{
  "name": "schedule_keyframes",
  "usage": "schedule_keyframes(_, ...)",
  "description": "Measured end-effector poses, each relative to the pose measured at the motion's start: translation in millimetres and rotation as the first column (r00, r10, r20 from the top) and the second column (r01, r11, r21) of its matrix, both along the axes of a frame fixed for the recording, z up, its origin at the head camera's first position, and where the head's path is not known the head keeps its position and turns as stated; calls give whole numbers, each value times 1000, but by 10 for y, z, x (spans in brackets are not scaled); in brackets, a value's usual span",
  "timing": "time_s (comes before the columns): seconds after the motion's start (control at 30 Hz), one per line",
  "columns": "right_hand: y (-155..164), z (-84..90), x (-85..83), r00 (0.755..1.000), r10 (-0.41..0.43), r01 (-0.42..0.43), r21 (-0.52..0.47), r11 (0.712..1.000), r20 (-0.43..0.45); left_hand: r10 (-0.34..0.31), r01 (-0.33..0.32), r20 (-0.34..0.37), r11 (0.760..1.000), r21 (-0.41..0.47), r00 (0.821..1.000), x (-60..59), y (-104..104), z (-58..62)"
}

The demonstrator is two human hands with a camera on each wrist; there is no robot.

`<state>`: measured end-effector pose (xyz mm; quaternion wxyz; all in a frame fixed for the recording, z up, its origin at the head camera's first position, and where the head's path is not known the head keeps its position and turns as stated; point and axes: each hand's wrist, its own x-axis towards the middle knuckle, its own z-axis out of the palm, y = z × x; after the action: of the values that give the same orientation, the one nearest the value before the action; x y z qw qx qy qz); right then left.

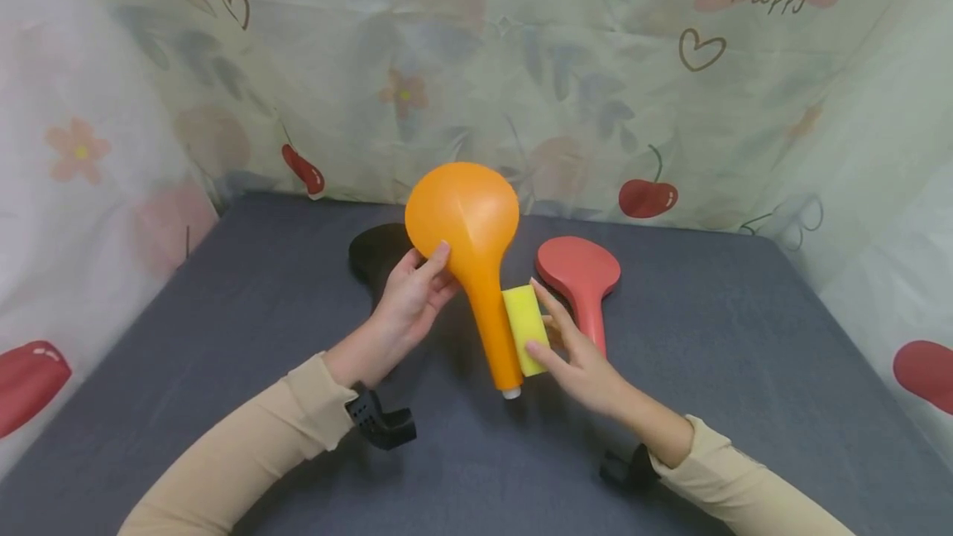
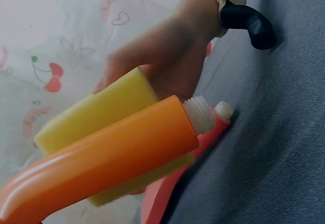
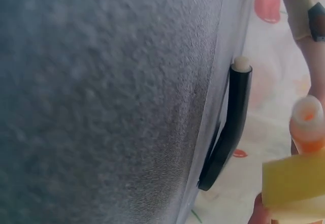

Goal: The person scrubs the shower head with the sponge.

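Left hand (image 1: 408,300) pinches orange shower head (image 1: 465,217) near neck, raised between both hands; right hand (image 1: 588,364) pinches yellow sponge (image 1: 527,331) against handle (image 1: 495,337). Risk: hard sponge pressure, far from left hand's one-sided hold, could twist shower head loose onto bench (image 1: 484,470).

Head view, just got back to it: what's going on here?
A person's left hand holds an orange paddle-shaped piece up off the dark table, gripping it near where the wide head narrows. The right hand holds a yellow sponge up against its handle, near the white threaded end. A similar red piece and black piece lie on the table behind.
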<state>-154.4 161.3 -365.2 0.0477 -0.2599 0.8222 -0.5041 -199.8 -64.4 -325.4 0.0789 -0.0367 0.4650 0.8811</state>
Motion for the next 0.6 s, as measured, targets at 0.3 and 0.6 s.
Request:
schedule_keyframes(0.3, 70, -37, 30, 983, 25, -25, -2, 1000, 181, 56, -56, -2, 997, 60, 998, -14, -41, 101)
schedule_keyframes(0.6, 31, -81, 48, 883, 39, 47, -171, 984, 467, 133, -129, -20, 984, 120, 991, -27, -45, 124)
